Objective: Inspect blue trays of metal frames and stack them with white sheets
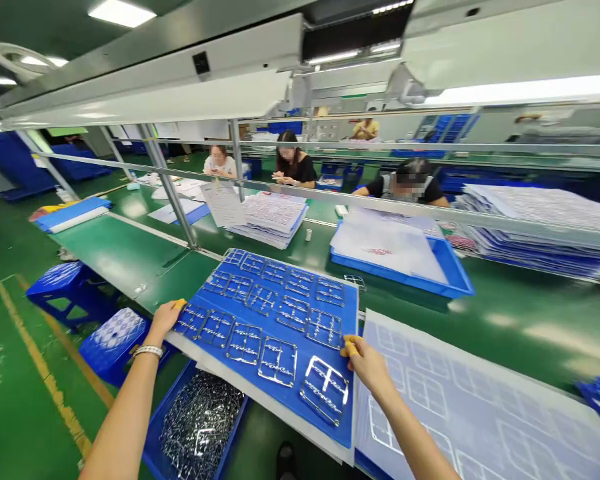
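Metal frames (326, 379) are lying on a blue sheet (267, 325), left hand (166, 319) and right hand (367, 360) pinching its edges; looks like positioning, probably calling for keeping it level

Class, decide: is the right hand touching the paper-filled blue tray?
Apart: the head view shows green table between the right hand and blue tray.

Gripping blue sheet (303, 347) of metal frames (279, 362) with left hand (167, 316) at near left corner, right hand (367, 361) at right edge. Below: blue bin (153, 459) heaped with small metal pieces (200, 420).
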The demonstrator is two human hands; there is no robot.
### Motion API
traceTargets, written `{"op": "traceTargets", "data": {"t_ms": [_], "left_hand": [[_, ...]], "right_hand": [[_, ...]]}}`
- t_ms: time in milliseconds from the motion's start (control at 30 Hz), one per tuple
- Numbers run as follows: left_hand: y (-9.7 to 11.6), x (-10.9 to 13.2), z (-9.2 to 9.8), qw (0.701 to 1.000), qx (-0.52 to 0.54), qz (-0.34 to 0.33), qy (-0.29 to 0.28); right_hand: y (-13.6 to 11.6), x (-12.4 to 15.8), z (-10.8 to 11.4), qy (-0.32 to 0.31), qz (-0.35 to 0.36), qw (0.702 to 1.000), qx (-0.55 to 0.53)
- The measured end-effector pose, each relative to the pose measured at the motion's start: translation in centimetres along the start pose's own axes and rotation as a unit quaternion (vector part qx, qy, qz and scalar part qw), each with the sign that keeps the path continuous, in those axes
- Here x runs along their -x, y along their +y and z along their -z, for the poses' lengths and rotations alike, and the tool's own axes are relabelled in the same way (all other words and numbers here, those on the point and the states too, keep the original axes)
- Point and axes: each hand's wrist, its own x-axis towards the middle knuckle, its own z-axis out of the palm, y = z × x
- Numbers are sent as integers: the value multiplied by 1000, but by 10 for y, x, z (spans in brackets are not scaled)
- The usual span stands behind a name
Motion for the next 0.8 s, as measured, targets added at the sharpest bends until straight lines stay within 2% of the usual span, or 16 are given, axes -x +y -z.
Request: {"op": "traceTargets", "data": {"t_ms": [233,367,500,633,800], "left_hand": [[-3,-9,4,999,33,13,-19],[-1,-4,4,998,53,17,-19],[2,2,4,997,67,12,-20],[15,6,4,997,70,-2,-23],[34,15,-3,997,72,-27,-11]], "right_hand": [[-9,-7,-5,5,-21,1000,-20],[-3,-10,6,27,-22,999,14],[8,-18,19,83,-41,994,53],[11,-29,23,110,-48,990,67],[17,-36,24,91,-24,993,68]]}}
